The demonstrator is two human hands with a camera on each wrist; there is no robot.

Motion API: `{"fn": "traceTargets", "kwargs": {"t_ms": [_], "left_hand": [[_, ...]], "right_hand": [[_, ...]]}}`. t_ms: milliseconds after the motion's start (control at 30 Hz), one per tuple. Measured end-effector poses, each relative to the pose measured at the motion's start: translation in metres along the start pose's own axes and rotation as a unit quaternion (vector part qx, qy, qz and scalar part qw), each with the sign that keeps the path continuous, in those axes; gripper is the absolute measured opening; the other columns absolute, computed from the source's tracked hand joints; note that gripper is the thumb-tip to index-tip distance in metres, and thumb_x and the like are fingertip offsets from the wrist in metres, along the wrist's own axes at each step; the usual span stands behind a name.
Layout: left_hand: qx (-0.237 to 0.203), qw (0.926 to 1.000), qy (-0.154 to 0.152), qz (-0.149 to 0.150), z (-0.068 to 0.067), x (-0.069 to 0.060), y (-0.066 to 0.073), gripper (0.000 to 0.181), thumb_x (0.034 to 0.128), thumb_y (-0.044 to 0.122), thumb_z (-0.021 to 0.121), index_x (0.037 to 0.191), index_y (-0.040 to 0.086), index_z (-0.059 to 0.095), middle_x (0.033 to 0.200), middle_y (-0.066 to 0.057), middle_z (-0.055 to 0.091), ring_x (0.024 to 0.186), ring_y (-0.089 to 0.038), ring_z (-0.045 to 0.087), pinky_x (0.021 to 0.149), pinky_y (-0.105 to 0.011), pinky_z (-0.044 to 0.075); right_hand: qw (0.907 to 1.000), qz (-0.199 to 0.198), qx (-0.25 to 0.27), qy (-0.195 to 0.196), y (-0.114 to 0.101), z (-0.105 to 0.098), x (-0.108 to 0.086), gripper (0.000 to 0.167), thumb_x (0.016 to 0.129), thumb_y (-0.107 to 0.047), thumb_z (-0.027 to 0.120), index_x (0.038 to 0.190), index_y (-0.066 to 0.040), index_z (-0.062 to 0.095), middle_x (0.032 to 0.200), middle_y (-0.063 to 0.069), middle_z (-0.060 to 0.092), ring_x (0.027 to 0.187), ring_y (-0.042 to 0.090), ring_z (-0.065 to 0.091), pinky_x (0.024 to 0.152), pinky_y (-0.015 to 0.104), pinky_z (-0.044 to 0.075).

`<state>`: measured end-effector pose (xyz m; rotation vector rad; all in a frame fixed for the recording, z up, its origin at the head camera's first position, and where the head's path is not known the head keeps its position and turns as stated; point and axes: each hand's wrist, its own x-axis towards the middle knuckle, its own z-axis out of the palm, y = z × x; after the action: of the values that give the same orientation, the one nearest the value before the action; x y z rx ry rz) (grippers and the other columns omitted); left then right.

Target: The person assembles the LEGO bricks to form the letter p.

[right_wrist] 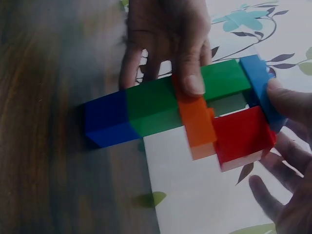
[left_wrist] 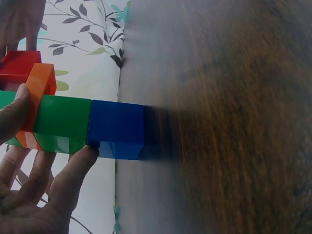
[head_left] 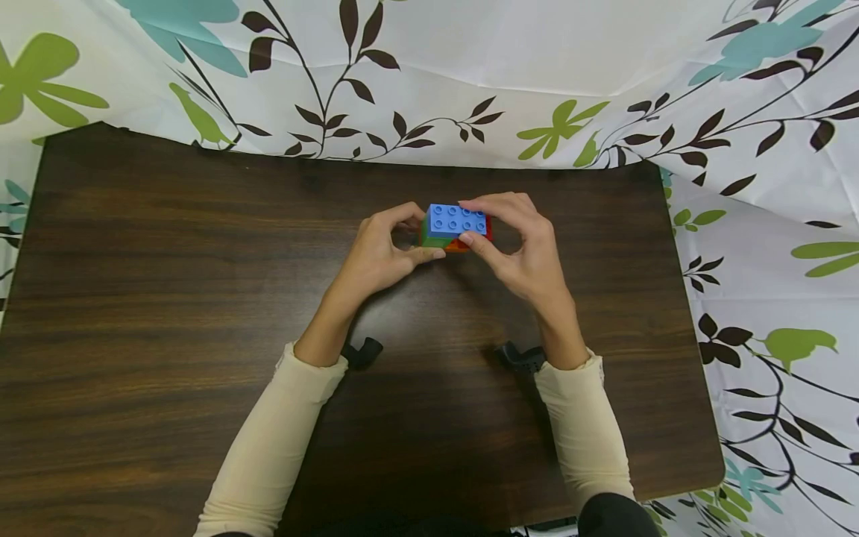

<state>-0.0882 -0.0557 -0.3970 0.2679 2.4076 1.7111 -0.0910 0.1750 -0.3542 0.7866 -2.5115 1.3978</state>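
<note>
A tower of toy building bricks stands upright on the table. Its base is a dark blue brick (right_wrist: 109, 117), with a green brick (right_wrist: 153, 105) above it and then an orange brick (right_wrist: 200, 129). Side by side over the orange one sit a second green brick (right_wrist: 226, 80) and a red brick (right_wrist: 243, 136). A lighter blue brick (head_left: 456, 221) with studs lies across the top. My left hand (head_left: 376, 250) grips the tower around its middle, thumb on the orange brick. My right hand (head_left: 530, 239) pinches the top blue brick between thumb and fingers.
The tower is near the far edge of the dark wooden table (head_left: 201, 298). Behind it hangs a white cloth (head_left: 436, 67) with leaf and bird prints, which also shows at both sides. Black wrist mounts (head_left: 364, 353) show beside both forearms.
</note>
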Motion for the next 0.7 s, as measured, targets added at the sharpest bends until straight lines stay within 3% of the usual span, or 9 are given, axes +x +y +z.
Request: {"fn": "traceTargets", "kwargs": {"t_ms": [700], "left_hand": [[0.000, 1.0000, -0.003, 0.004, 0.0009, -0.0005, -0.0010, 0.033, 0.0871, 0.017, 0.092, 0.111, 0.008, 0.072, 0.123, -0.015, 0.077, 0.116, -0.035, 0.072, 0.102, -0.056, 0.055]], "right_hand": [[0.9980, 0.060, 0.020, -0.009, -0.0087, 0.0001, 0.0013, 0.034, 0.090, -0.005, 0.086, 0.124, -0.004, 0.079, 0.113, 0.015, 0.076, 0.106, 0.016, 0.059, 0.096, 0.031, 0.045]]}}
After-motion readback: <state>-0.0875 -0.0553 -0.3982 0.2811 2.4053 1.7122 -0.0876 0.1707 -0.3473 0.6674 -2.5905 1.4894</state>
